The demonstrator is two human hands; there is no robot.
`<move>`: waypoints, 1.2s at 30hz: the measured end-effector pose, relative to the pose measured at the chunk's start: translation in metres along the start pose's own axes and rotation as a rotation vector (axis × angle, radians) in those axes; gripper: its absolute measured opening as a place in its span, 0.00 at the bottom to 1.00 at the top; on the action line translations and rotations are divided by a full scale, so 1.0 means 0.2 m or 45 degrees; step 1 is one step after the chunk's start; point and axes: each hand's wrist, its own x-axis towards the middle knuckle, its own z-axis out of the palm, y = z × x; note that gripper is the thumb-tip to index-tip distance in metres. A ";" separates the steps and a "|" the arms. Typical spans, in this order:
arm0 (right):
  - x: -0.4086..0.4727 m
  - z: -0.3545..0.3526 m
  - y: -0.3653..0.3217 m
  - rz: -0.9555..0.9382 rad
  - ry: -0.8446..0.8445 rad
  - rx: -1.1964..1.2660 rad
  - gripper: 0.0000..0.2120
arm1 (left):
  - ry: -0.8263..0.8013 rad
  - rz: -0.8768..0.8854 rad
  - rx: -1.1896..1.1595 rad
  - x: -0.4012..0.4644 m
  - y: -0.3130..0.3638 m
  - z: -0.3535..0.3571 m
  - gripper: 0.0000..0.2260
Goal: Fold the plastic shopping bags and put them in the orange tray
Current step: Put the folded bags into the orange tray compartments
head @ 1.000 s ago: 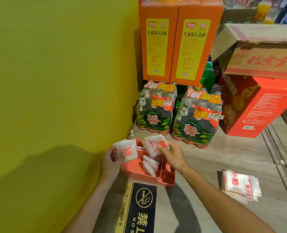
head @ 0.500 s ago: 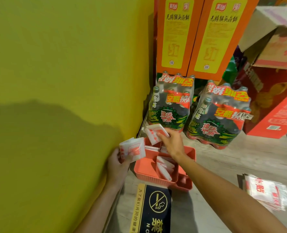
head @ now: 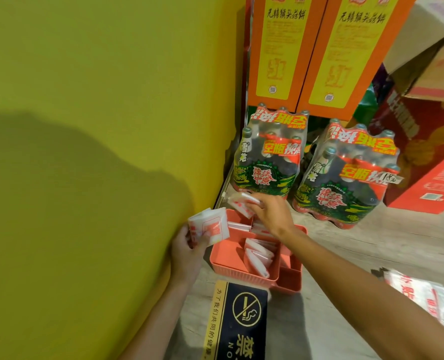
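While over the orange tray by the yellow wall, pinching one folded bag in right hand at twelve o'clock, gripping another bag in left hand at nine o'clock.

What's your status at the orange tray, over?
Left hand grips a folded white plastic bag; right hand pinches another folded bag over the orange plastic tray. Nothing blocking the tray.
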 end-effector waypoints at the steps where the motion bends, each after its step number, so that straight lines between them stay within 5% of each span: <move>1: 0.00 0.02 0.00 -0.009 -0.063 -0.076 0.05 | 0.002 -0.004 -0.005 0.00 0.00 0.00 0.10; 7: 0.04 0.15 0.04 0.115 -0.303 -0.187 0.07 | 0.001 -0.025 -0.024 0.01 -0.02 0.00 0.10; 11: 0.05 0.14 0.03 -0.040 -0.422 -0.297 0.09 | 0.004 -0.031 -0.013 0.01 -0.03 -0.01 0.10; 17: 0.07 0.12 0.05 -0.247 -0.426 -0.491 0.14 | 0.014 -0.041 -0.022 0.02 -0.04 0.00 0.10; 23: 0.09 0.10 0.00 -0.231 -0.423 -0.491 0.07 | 0.035 -0.067 -0.040 0.03 -0.05 0.02 0.10; 28: 0.09 0.07 -0.02 -0.257 -0.352 -0.563 0.13 | 0.063 -0.073 -0.052 0.03 -0.06 0.03 0.10; 32: 0.07 0.11 -0.04 -0.223 -0.452 -0.633 0.08 | 0.075 -0.060 -0.082 0.03 -0.04 0.04 0.09; 36: 0.05 0.20 -0.02 -0.163 -0.528 -0.635 0.16 | 0.075 -0.056 -0.084 0.04 -0.05 0.05 0.10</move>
